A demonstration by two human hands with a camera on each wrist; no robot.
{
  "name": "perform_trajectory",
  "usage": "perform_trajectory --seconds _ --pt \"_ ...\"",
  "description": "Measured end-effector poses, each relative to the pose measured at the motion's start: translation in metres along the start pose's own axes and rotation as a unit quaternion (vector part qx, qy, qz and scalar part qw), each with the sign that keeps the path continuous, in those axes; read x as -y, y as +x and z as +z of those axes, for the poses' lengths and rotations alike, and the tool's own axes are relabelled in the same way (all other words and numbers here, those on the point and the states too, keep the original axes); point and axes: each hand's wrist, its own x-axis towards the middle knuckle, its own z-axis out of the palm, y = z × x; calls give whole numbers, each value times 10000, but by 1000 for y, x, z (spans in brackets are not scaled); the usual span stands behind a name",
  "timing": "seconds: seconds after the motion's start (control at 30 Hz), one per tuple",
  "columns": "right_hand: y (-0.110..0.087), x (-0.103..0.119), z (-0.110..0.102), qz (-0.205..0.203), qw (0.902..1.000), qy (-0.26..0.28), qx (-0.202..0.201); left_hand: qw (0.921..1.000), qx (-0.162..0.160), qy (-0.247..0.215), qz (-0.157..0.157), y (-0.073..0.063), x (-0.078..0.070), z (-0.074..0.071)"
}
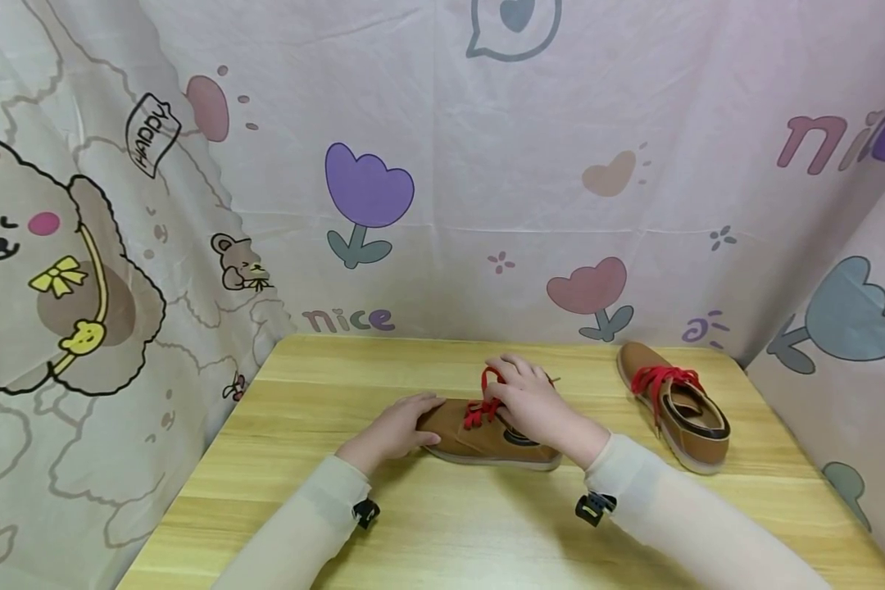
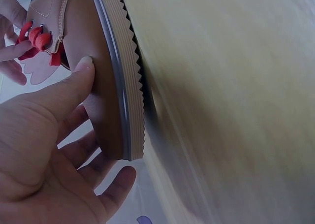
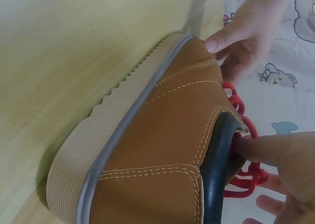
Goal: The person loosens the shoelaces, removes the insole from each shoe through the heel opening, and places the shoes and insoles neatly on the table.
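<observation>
The shoe (image 1: 457, 447) stood on its sole on the bench (image 1: 339, 373), at lower centre of the head view, its toe directed toward the left of the frame. The left hand (image 1: 394, 428) held the toe: the thumb pressed the near side and the fingers passed round the end, the grip spread to about the toe's width. This hold was judged to be for steadying, since it kept the shoe from sliding while leaving the red laces (image 1: 474, 415) accessible. The right hand (image 1: 537, 410) was positioned above the laces and the dark collar (image 3: 219, 170). In the right wrist view, its thumb reached past the collar into the shoe, and its other fingers lay bent beyond the laces, at lower right. The thumb's tip was hidden, so whether this grip was closed on a lace or on the tongue could not be told. A second shoe (image 1: 696, 447) rested at the right of the head view, well apart from both hands, presumably set aside to leave working room.
</observation>
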Motion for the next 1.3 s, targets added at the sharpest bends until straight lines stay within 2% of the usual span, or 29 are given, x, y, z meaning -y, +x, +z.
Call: perform_trajectory --seconds 0.23,0.47,0.73,0.87,1.07,1.2,1.3 --pt "2 -2 0 -79 9993 115 -343 10000 2 6 1 0 -1 -1" --pt "3 -1 -2 79 9965 687 -467 10000 16 45 50 0 0 -1" --pt "3 1 1 386 9893 1391 -227 9999 51 72 52 0 1 0" --pt "3 2 3 332 9870 1574 -39 10000 54 69 33 1 1 -1" --pt "3 3 10 136 9882 1520 94 9999 68 85 76 1 0 -2" --pt "6 2 9 205 9845 1718 -276 9999 103 118 -1 1 -1 -2" --pt "10 0 -1 354 9773 1981 -658 9998 111 126 -57 2 -2 -3"
